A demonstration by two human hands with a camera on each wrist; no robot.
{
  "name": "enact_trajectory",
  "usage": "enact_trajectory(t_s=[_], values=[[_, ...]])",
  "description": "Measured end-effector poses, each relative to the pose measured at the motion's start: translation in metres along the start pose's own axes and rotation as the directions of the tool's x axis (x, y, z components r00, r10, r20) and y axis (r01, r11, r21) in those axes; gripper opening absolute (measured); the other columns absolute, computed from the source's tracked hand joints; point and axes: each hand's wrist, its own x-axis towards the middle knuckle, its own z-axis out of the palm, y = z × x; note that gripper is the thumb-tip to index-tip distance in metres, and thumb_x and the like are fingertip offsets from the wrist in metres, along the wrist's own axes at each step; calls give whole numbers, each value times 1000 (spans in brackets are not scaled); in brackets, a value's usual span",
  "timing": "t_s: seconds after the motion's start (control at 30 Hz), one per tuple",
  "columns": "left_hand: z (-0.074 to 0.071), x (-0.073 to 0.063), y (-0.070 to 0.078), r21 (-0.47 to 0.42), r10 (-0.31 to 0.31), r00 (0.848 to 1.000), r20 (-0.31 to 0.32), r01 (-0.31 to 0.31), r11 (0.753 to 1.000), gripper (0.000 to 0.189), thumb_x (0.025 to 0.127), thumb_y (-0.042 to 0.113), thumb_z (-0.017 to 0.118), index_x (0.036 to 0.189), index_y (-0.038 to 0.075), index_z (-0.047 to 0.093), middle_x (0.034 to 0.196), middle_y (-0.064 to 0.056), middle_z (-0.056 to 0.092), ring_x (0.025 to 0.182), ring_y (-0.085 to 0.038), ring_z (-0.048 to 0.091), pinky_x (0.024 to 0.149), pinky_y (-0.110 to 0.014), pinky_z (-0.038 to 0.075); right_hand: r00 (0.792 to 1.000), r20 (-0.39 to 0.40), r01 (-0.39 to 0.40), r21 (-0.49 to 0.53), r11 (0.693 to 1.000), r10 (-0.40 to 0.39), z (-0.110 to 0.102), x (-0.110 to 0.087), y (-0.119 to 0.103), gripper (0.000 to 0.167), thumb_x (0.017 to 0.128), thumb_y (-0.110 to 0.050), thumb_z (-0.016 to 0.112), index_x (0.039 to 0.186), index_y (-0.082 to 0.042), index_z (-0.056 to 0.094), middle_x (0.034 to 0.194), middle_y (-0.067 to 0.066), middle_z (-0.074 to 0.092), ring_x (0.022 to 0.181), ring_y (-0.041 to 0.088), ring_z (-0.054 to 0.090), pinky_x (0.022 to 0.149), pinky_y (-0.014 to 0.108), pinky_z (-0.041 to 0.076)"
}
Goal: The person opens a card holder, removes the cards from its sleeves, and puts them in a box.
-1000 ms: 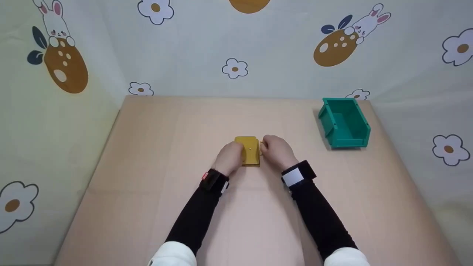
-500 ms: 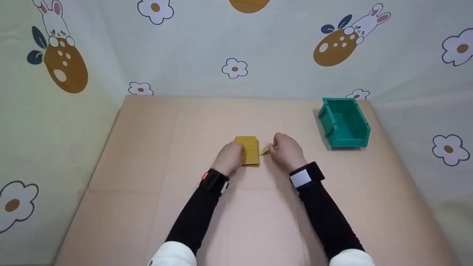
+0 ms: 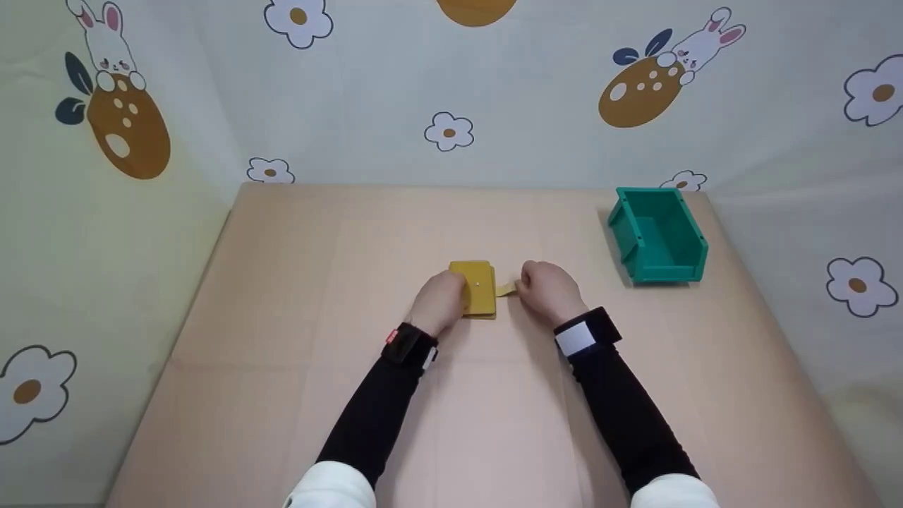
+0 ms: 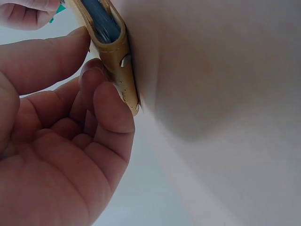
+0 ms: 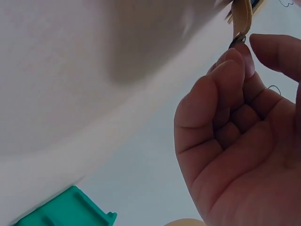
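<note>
"yellow, leather-like wallet (image 3: 480, 289), between the left hand (image 3: 437, 300) and the right hand (image 3: 552, 289); a small bright spot marks its upper face. how is it held?"

"by the left hand: thumb and forefinger pinch its left side, with the remaining fingers folded toward the palm, as the left wrist view shows."

"and the right hand?"

"fingers curled, gripping the end of a narrow strap (image 3: 505, 290) at the fingertips. the strap spans the short gap between the wallet's right edge and this hand. the right wrist view shows stitching along it and dark metal at the gripped end."

"what is visible inside the wallet?"

"a bluish, glossy filling (image 4: 102, 21), seen at the end turned toward the left wrist camera; a line of stitches follows the rim."

"does the wallet touch the tabletop (image 3: 338, 282)?"

"it lies on it or just above it; the views do not settle which."

"surroundings?"

"a green bin (image 3: 667, 273), beyond and to the right of the right hand, well apart from it. farther off, past both hands, hangs a pale backdrop (image 3: 367, 92) printed with rabbits and flowers."
</note>
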Motion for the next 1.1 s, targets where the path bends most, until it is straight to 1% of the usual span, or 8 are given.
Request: enact_trajectory(t_s=[0.1, 0.2, 0.47, 0.63, 0.8, 0.87, 1.1], values=[[0, 0, 0, 5, -5, 1000, 11, 5, 1000, 6, 87, -1, 67, 93, -1, 65, 92, -12, 64, 86, -26, 61, 82, -40, 50, 1000, 10, -4, -19, 1000, 4, 1, 1, 1, 16, 92, -15, 60, 79, -6, 57, 71, 6, 55, 68, 25, 52, 66, 42, 46], [0, 0, 1, 10, -8, 1000, 13, 7, 1000, 6, 88, -1, 66, 94, -1, 65, 93, -12, 64, 85, -26, 60, 83, -40, 50, 1000, 23, -13, -30, 999, 14, 3, 2, 2, 18, 93, -16, 61, 79, -6, 57, 71, 6, 54, 68, 25, 52, 66, 42, 46], [0, 0, 1, 16, -1, 1000, -2, 1, 1000, 5, 88, -2, 63, 92, 0, 65, 91, -12, 64, 82, -25, 60, 80, -41, 50, 999, 42, -33, -46, 998, 35, 6, 1, 1, 22, 94, -15, 62, 76, -6, 54, 70, 6, 51, 68, 25, 50, 67, 43, 46], [0, 0, 0, 19, 12, 1000, -16, -11, 1000, 5, 87, -2, 63, 91, 0, 64, 89, -12, 64, 81, -26, 59, 80, -42, 50, 997, 56, -41, -42, 998, 44, 6, 2, -2, 21, 94, -16, 63, 78, -5, 55, 72, 8, 53, 70, 27, 53, 69, 45, 47], [0, 0, 1, 15, 3, 1000, -14, -3, 1000, 5, 86, -2, 63, 88, 2, 63, 88, -11, 63, 78, -25, 58, 79, -41, 50, 996, 66, -49, -46, 998, 52, 8, 4, -2, 20, 94, -16, 63, 80, -5, 55, 74, 9, 55, 73, 29, 55, 72, 46, 48], [-1, 0, 2, 24, -2, 1000, -7, 2, 1000, 5, 87, -2, 62, 87, 3, 63, 87, -10, 63, 77, -23, 57, 78, -40, 50, 996, 71, -54, -45, 998, 57, 9, 4, -2, 20, 94, -16, 63, 80, -5, 55, 74, 9, 55, 73, 29, 55, 72, 46, 48], [-4, 2, 5, 85, 26, 1000, -7, -25, 996, 10, 87, -1, 62, 79, 4, 65, 79, -9, 63, 69, -22, 53, 72, -40, 51, 992, 98, -69, -50, 996, 73, 9, 3, -3, 17, 95, -16, 62, 84, -4, 56, 77, 10, 57, 76, 29, 56, 73, 46, 49]])
